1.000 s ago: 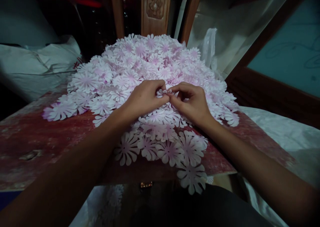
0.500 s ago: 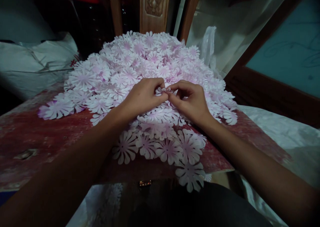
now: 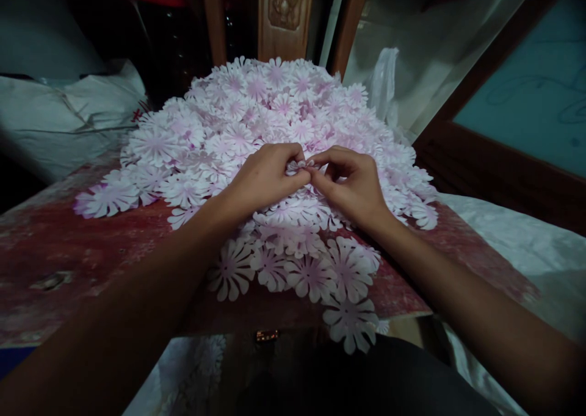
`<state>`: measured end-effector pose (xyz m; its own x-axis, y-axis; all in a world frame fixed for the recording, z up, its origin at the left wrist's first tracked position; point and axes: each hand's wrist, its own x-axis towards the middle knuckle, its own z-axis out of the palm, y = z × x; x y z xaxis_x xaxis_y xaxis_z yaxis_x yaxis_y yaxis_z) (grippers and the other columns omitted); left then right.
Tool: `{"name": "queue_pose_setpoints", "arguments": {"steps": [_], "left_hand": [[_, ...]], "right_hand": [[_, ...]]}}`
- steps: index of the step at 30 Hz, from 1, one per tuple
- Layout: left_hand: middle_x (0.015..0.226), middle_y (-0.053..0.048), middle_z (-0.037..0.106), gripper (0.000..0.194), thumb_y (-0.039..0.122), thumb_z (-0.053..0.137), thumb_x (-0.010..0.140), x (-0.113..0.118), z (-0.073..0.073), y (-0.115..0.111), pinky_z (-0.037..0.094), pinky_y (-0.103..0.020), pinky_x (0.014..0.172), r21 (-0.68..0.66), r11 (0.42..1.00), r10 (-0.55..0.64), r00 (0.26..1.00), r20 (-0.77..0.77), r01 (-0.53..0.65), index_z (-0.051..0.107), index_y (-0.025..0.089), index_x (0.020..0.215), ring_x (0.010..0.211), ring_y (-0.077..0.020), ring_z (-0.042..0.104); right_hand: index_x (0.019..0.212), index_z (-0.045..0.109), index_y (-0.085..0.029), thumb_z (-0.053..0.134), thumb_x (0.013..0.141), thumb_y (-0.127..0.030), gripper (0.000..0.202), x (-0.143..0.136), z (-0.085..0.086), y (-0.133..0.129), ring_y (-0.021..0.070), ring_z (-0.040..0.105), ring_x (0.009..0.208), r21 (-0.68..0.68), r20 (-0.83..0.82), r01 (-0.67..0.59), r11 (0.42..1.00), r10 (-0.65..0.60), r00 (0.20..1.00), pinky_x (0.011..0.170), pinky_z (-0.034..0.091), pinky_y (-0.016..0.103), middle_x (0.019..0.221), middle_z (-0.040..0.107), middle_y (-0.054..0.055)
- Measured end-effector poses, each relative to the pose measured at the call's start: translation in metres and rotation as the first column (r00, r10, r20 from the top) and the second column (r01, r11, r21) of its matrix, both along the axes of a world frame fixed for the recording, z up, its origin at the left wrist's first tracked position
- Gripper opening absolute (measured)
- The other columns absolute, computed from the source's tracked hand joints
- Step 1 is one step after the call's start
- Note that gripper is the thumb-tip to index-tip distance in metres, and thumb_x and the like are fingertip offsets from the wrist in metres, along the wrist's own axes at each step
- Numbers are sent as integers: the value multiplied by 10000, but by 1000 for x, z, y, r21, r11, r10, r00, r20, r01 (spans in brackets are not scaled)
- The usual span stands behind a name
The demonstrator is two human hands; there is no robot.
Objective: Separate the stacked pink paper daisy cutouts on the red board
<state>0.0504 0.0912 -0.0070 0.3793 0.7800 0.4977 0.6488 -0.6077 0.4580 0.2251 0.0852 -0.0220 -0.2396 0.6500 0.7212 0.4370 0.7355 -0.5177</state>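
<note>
A small white petal piece [image 3: 295, 168], gathered or folded, is pinched between my two hands. My left hand [image 3: 270, 175] is closed on it, thumb and fingers curled around its near side. From the right, the thumb and index fingertip of my right hand [image 3: 351, 181] pinch its edge, touching the left fingertips. Both hands hover over the front of a large heap of white flower-shaped petal pieces [image 3: 284, 108] with pale purple centres. Beneath my wrists, several loose flower pieces [image 3: 311, 276] lie spread toward the table's near edge, and one flower piece [image 3: 350, 323] overhangs it.
The heap rests on a worn red wooden board [image 3: 114, 245]. A white sack [image 3: 68, 108] stands at the left. Behind are a carved wooden chair back [image 3: 284, 16] and a clear plastic bag [image 3: 383, 83]. White sheeting [image 3: 517, 227] and a framed bluish panel [image 3: 526, 99] are on the right.
The whole view has shifted very slightly to the right. My hands keep the same pinch, and the heap looks unchanged.
</note>
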Motion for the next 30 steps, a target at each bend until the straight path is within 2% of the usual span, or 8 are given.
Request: {"name": "queue_pose_setpoints", "arguments": {"steps": [12, 22, 30], "left_hand": [[758, -24, 611, 185, 297, 557, 776, 0, 0, -1, 341, -254, 605, 15, 1000, -6, 1000, 1, 6, 653, 162, 858, 685, -159, 499], [732, -19, 604, 188, 300, 542, 817, 1, -1, -1, 346, -253, 602, 12, 1000, -22, 999, 38, 22, 655, 162, 876, 653, -146, 496], [734, -14, 606, 167, 284, 556, 806, 1, -2, 1, 337, -251, 593, 17, 1000, -20, 999, 26, 20, 657, 165, 863, 644, -138, 488]], "right_hand": [[845, 717, -160, 679, 776, -237, 110, 1, 2, 0, 94, 494, 559, -17, -1, -7, 1000, 7, 1000, 534, 382, 241, 746, 642, 9], [847, 704, -167, 696, 792, -352, 193, 3, -1, 5, 94, 477, 562, -36, -50, -5, 999, 3, 999, 524, 373, 236, 773, 658, 19], [844, 708, -172, 688, 790, -291, 133, 2, -1, 5, 93, 471, 568, -26, -27, -2, 1000, 1, 1000, 535, 367, 241, 764, 652, 11]]}}
